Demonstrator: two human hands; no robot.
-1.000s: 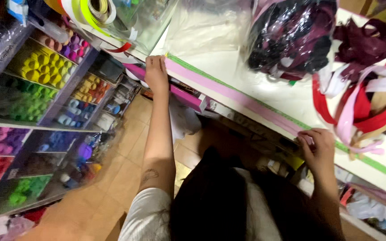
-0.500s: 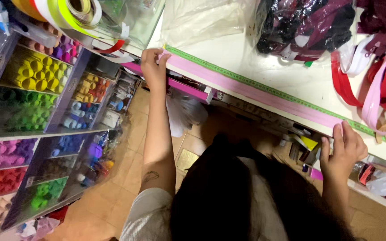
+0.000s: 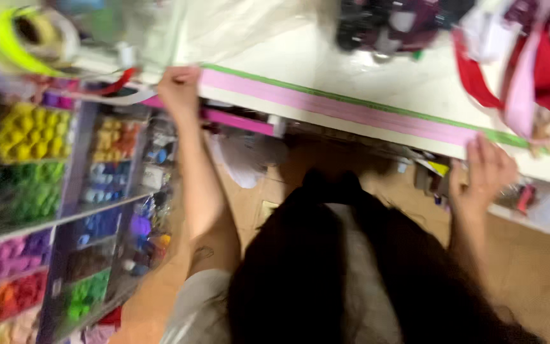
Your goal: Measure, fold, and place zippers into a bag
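Long pink ribbon strip (image 3: 351, 108) along white table edge (image 3: 377, 137): left hand (image 3: 178, 89) pinches one end closed, right hand (image 3: 486, 171) open, pressing the other.

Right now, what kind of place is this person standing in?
Probably a ribbon or craft-supply shop: a pink ribbon strip lies stretched along a white counter edge, shelves of bright sorted thread spools stand alongside, and red and pink ribbon bundles are piled on top.

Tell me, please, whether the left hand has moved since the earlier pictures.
No. The left hand stays at the left end of the table, gripping the pink ribbon there.
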